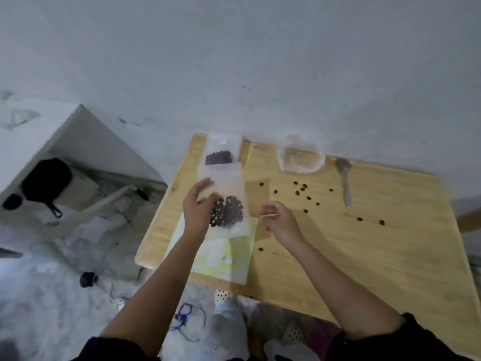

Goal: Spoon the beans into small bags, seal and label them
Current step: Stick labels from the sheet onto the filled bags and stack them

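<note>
A small clear bag (229,199) with dark beans in its lower part is held up over the left of the wooden table (364,243); my left hand (199,212) grips its left edge. My right hand (279,220) hovers just right of the bag and pinches a thin pale strip, perhaps a label. A second filled bag (221,152) lies at the table's far left corner. Several loose beans (302,190) are scattered across the table. A metal spoon (345,181) lies to the right of an empty clear plastic bowl (300,157).
A green-and-white sheet (223,256) and a clear film (260,201) lie on the table under and beside the held bag. A white cabinet with a black bag (46,181) stands to the left on the floor. A white wall runs behind the table.
</note>
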The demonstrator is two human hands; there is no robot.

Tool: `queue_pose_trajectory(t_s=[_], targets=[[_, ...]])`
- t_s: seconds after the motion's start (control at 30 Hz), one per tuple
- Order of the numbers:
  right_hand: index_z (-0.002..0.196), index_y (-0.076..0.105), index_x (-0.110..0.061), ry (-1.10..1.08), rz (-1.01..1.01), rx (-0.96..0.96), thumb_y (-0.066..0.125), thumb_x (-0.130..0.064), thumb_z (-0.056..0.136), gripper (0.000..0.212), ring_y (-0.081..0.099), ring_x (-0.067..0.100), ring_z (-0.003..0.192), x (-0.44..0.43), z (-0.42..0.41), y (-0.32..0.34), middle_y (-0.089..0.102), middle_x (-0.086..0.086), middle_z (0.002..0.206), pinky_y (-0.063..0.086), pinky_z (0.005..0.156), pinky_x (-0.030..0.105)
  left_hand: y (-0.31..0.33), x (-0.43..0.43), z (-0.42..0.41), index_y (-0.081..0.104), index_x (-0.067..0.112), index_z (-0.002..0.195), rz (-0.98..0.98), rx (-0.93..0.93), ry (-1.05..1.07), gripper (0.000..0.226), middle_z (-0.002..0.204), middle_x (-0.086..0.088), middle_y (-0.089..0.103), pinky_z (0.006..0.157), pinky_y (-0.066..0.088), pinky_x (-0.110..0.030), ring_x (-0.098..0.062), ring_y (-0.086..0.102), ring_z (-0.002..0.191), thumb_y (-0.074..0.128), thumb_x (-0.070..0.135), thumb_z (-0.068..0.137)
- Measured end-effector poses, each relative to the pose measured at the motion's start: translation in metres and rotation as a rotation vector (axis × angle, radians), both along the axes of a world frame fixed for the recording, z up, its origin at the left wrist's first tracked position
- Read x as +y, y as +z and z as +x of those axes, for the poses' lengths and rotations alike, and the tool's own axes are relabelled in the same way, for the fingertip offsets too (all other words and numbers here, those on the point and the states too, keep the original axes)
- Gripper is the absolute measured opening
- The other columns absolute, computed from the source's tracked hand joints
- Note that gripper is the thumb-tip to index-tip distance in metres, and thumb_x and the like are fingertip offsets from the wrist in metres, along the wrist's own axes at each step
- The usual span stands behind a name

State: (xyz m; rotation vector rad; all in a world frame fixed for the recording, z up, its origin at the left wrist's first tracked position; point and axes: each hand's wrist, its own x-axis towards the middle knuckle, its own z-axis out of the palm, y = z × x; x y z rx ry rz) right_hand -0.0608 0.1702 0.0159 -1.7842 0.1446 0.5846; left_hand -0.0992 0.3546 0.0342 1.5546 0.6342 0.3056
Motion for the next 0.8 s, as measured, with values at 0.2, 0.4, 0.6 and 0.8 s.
queue_pose_trajectory(t_s=[0.2,0.4,0.6,0.8], targets=[[0.106,0.064,-0.013,0.580,-0.226,-0.089,0.058,-0.007,0.085,0.022,0.058,0.017,0.090,0.029,-0.029,-0.035,0.059,0.002,0.100,0.044,0.070,0.021,-0.003,0.043,-0.047,0.057,0.014,0.118,-0.004,-0.019,0.262,0.034,0.120,-0.005,0.062,0.069,0.051,-0.016,-0.023,0.067,0.088,0.057,-0.002,0.088],[0.110,0.064,-0.019,0.847,-0.331,-0.305,0.063,-0.023,0.087,0.023,0.049,0.010,0.090,0.042,-0.045,-0.052,0.048,-0.003,0.096,0.044,0.080,0.025,-0.020,0.056,-0.077,0.057,0.013,0.118,-0.018,0.027,0.355,0.035,0.121,-0.005,0.062,0.072,0.053,-0.017,-0.026,0.067,0.092,0.058,-0.003,0.087],[0.087,0.063,-0.014,0.860,-0.349,-0.387,0.057,-0.020,0.090,0.009,0.051,0.012,0.090,0.047,-0.053,-0.056,0.053,-0.004,0.089,0.048,0.078,0.029,-0.025,0.059,-0.077,0.058,0.019,0.117,-0.045,0.060,0.301,0.037,0.116,0.000,0.063,0.082,0.053,-0.031,-0.028,0.066,0.095,0.059,-0.001,0.086],[0.083,0.057,-0.006,0.519,-0.153,-0.228,0.056,-0.008,0.092,0.009,0.052,0.001,0.057,0.039,-0.028,-0.028,0.055,-0.003,0.073,0.044,0.063,0.028,-0.019,0.053,-0.044,0.060,0.023,0.114,-0.071,0.037,0.103,0.037,0.114,0.002,0.066,0.071,0.049,-0.027,-0.018,0.068,0.087,0.057,-0.001,0.087]])
